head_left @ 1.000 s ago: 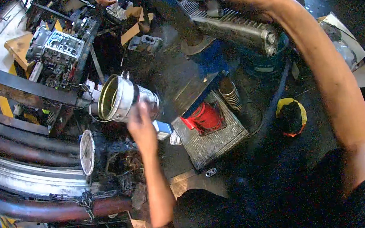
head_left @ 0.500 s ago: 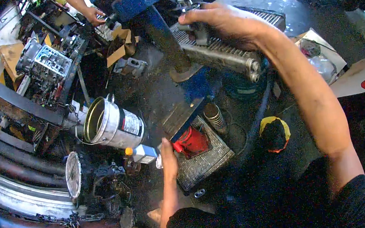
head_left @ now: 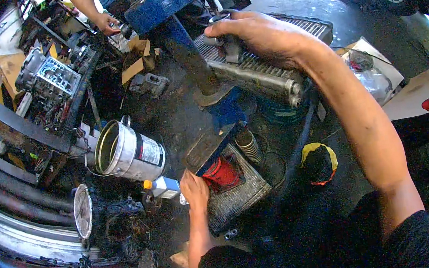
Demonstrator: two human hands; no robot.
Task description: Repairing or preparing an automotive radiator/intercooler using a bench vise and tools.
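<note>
My right hand (head_left: 253, 36) is closed around a grey metal piece (head_left: 233, 50) with a short, thick stem. It holds this over a finned metal cooler (head_left: 266, 75) with a round end tank, beside the blue steel frame (head_left: 180, 35). Low in the middle, my left hand (head_left: 195, 189) has its fingers curled near the end of the frame's foot (head_left: 208, 148). A small whitish scrap shows at its edge; what the fingers hold is hidden. Right by that hand are a red container (head_left: 222, 173) and a white bottle with a yellow cap (head_left: 164, 187).
A metal pail (head_left: 135, 152) stands left of centre, with an engine block (head_left: 52, 76) beyond. Another finned core (head_left: 239, 201) lies under the red container. A yellow-rimmed black tub (head_left: 320, 163) sits to the right. At the top left, another person's hand (head_left: 107, 24) touches a dark part.
My left hand's straight fingers have curled in by the frame's foot. My right hand and the grey piece have shifted slightly down and left in view, along with the whole scene.
</note>
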